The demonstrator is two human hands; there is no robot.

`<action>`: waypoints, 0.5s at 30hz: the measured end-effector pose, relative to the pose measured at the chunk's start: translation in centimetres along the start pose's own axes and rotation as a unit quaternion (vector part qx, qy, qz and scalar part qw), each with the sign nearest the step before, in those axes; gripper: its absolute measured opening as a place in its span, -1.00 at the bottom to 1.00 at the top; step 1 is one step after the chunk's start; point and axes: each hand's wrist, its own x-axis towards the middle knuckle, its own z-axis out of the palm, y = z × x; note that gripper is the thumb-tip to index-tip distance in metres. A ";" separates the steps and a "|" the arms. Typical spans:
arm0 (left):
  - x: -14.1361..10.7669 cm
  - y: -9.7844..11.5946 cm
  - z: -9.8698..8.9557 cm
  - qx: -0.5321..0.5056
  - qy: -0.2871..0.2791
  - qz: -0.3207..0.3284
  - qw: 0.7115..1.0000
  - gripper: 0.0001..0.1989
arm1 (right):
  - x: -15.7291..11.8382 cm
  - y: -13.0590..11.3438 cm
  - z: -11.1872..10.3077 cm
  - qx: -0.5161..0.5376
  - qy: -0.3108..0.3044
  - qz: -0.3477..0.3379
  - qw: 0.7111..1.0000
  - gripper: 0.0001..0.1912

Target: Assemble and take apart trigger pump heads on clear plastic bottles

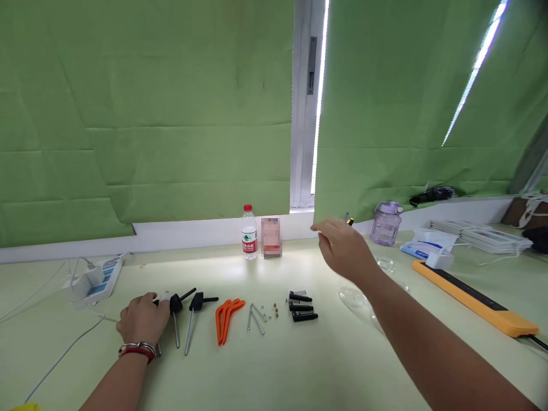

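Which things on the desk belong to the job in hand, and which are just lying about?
Likely in the job:
black-headed metal rods, beside the left hand
orange angled pieces
long screws
black cylinders with springs

Likely just lying about:
water bottle
purple jug
white power strip
orange power strip

You face a wide window covered by green blinds point(171, 114), their sheets creased across and down. Between two of them you see a pale window frame point(302, 125) with a dark latch point(312, 65) set in it, and bright daylight slips through the narrow gap beside it. Another slanting streak of light cuts across the blind on your right. Below runs a white sill point(205, 233), and in front of you spreads a pale greenish surface point(240, 382), brighter near the middle of its far edge.
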 end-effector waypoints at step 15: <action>-3.9 3.4 -0.6 0.053 0.221 0.252 0.941 -0.62 | 3.8 12.0 8.0 -0.136 -0.272 0.310 0.901 -0.59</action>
